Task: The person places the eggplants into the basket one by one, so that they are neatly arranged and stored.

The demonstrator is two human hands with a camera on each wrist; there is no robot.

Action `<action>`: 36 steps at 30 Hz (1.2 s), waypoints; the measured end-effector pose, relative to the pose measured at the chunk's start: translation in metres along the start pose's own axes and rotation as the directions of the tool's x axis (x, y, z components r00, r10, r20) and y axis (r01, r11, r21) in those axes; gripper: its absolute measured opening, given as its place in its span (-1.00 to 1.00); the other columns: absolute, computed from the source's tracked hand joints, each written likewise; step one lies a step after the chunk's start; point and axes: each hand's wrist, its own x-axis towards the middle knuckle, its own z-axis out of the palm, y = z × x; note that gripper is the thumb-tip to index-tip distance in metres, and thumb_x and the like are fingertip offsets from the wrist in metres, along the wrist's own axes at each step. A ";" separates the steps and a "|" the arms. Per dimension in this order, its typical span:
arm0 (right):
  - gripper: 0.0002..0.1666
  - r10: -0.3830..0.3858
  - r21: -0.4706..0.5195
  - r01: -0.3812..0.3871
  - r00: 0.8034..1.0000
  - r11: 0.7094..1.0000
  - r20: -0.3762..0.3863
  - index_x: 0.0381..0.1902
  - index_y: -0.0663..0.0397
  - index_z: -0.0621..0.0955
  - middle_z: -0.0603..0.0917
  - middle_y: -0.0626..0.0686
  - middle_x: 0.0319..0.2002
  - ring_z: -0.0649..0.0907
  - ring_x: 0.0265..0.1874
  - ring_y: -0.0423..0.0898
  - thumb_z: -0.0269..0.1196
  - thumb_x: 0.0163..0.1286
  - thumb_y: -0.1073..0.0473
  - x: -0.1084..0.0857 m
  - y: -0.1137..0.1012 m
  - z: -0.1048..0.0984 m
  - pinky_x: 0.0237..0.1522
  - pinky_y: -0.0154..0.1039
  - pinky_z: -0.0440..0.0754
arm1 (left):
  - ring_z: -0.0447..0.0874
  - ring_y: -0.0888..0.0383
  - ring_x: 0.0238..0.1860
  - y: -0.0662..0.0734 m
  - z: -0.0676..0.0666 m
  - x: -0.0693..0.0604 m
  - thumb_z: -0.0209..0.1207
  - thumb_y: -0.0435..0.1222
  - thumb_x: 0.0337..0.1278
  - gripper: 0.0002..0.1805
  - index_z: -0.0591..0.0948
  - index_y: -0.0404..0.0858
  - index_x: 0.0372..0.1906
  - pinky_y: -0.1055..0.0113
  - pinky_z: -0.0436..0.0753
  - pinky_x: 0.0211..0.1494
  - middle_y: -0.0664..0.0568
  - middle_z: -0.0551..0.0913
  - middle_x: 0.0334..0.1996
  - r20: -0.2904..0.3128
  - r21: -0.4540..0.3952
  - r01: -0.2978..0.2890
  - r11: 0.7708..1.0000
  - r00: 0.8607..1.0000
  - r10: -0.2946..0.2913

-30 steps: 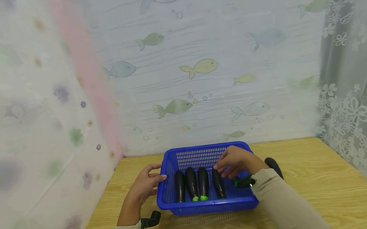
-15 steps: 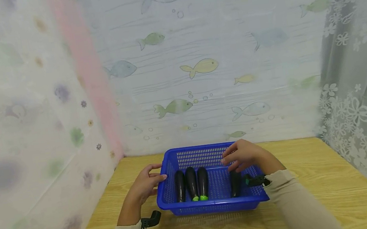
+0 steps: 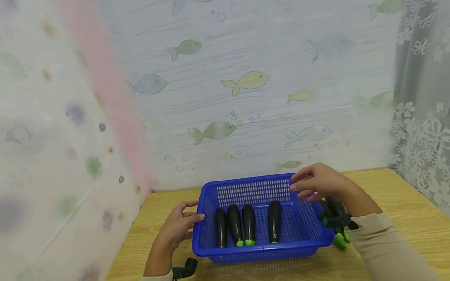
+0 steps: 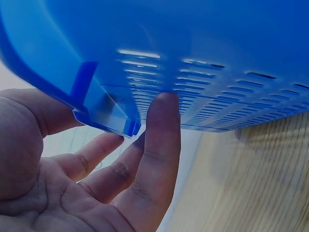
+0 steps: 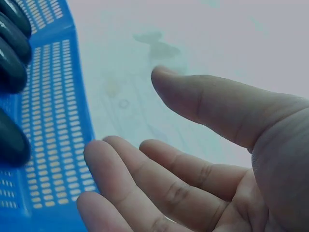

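Note:
The blue plastic basket [image 3: 263, 248] stands on the wooden table. Several dark eggplants lie in it: three side by side at the left, and a single eggplant [image 3: 274, 221] apart from them, right of the middle. My left hand [image 3: 178, 225] grips the basket's left rim, thumb at the rim and fingers against the outer wall, as the left wrist view shows. Above the basket's right rim hangs my right hand [image 3: 323, 182], fingers relaxed and holding nothing. Just right of the basket, partly hidden by that hand and its wrist mount, lie more eggplants [image 3: 339, 241] with green stem ends.
The wooden table [image 3: 407, 221] extends to both sides of the basket. A fish-patterned curtain [image 3: 255, 108] hangs behind it, a floral sheet [image 3: 86, 176] at the left and a lace curtain [image 3: 439, 133] at the right.
My right hand has left the single eggplant and moved right, past the basket's rim. That eggplant shifted right, then back left a little. The left hand and basket stayed put.

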 end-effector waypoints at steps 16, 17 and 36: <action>-0.12 0.022 0.096 -0.005 0.984 0.995 -0.175 0.45 0.27 0.41 0.55 0.33 0.34 0.74 0.13 0.07 0.38 0.41 -0.17 -0.035 0.040 -0.024 0.07 -0.10 0.77 | 0.80 -0.11 -0.05 0.002 0.002 0.001 0.30 -0.34 0.35 -0.38 0.39 -0.18 0.44 -0.12 0.81 -0.08 -0.26 0.72 0.08 -0.011 0.016 0.008 1.000 1.000 -0.008; -0.12 0.023 0.098 -0.006 0.983 0.995 -0.180 0.46 0.26 0.41 0.55 0.32 0.34 0.74 0.12 0.02 0.38 0.41 -0.17 -0.037 0.043 -0.025 0.06 -0.12 0.77 | 0.80 -0.11 -0.04 0.002 0.002 0.001 0.30 -0.34 0.36 -0.38 0.39 -0.18 0.44 -0.12 0.81 -0.08 -0.26 0.72 0.08 -0.009 0.016 0.008 1.000 1.000 -0.007; -0.06 0.111 0.186 -0.068 0.968 0.980 -0.227 0.52 0.29 0.31 0.58 0.18 0.34 0.69 0.19 -0.02 0.32 0.46 -0.19 -0.049 0.095 -0.048 0.10 -0.13 0.76 | 0.80 -0.11 -0.03 0.002 0.000 -0.001 0.32 -0.32 0.35 -0.37 0.38 -0.17 0.45 -0.14 0.79 -0.04 -0.26 0.72 0.10 -0.007 0.013 0.020 1.000 1.000 -0.020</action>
